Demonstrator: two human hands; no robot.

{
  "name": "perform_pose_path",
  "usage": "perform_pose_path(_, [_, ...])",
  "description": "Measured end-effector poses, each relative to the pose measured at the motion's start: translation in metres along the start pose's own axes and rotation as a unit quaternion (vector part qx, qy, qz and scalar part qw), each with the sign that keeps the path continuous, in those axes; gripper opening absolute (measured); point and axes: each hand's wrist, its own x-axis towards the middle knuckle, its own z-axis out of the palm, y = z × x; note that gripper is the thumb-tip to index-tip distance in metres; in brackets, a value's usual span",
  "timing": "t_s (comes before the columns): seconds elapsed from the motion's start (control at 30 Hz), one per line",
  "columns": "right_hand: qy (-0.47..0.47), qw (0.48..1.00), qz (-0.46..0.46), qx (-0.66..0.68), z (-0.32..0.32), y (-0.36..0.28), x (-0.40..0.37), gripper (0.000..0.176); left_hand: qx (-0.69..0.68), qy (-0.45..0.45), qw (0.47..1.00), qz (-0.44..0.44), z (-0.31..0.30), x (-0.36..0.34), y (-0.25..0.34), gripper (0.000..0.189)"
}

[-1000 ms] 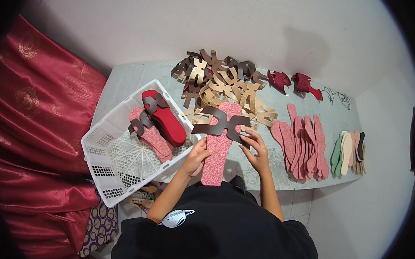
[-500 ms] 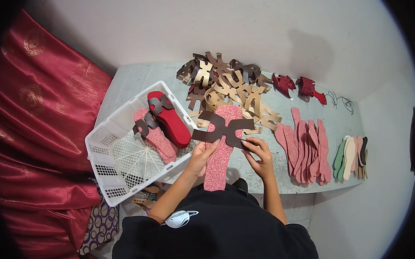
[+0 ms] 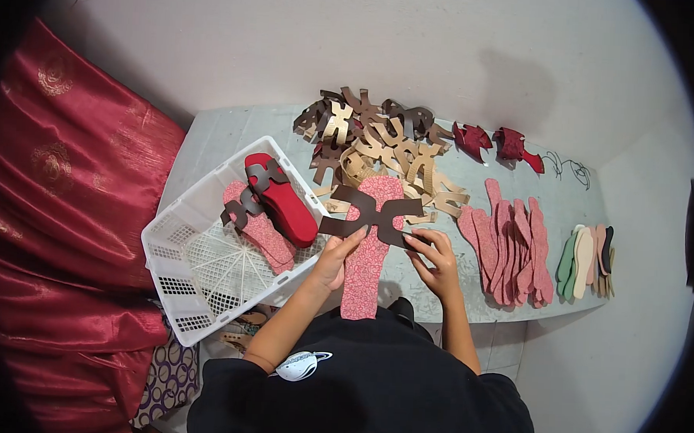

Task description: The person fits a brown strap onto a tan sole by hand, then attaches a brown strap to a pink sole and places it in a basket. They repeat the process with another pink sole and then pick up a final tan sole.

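A pink patterned insole (image 3: 362,275) is held lengthwise in front of my body, its narrow heel end toward me. Across its upper part lies a dark brown X-shaped sandal strap (image 3: 372,216). My left hand (image 3: 334,261) grips the insole's left edge, with the thumb pressed on the strap near its middle. The strap's lower right leg is pinched between the fingers of my right hand (image 3: 436,261). Beneath the insole, the left fingers are hidden.
Left, a white plastic basket (image 3: 195,335) holds a red sandal (image 3: 287,214) and a pink one (image 3: 265,240). Behind are piled brown and beige straps (image 3: 381,144) and dark red pieces (image 3: 513,145). Pink insoles (image 3: 508,247) and green, cream and black ones (image 3: 584,258) lie right.
Almost nothing differs. Both hands keep their hold on the strap and insole, which have shifted only very slightly.
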Motion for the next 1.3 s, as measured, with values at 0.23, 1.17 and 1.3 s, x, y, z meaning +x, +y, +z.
perform_pose_path(0.23, [0.011,1.0,0.015,-0.026,-0.004,-0.002,-0.01,0.038,-0.017,0.023,1.0,-0.01,0.013,0.002,-0.008,0.029])
perform_pose_path(1.17, [0.044,0.943,0.291,0.155,0.006,0.009,-0.094,0.041,0.614,-0.082,0.687,0.379,-0.024,0.022,-0.08,0.028])
perform_pose_path(1.3, [0.039,0.929,0.333,0.158,0.006,0.021,-0.112,0.043,0.768,-0.139,0.484,0.395,-0.08,0.035,-0.119,0.042])
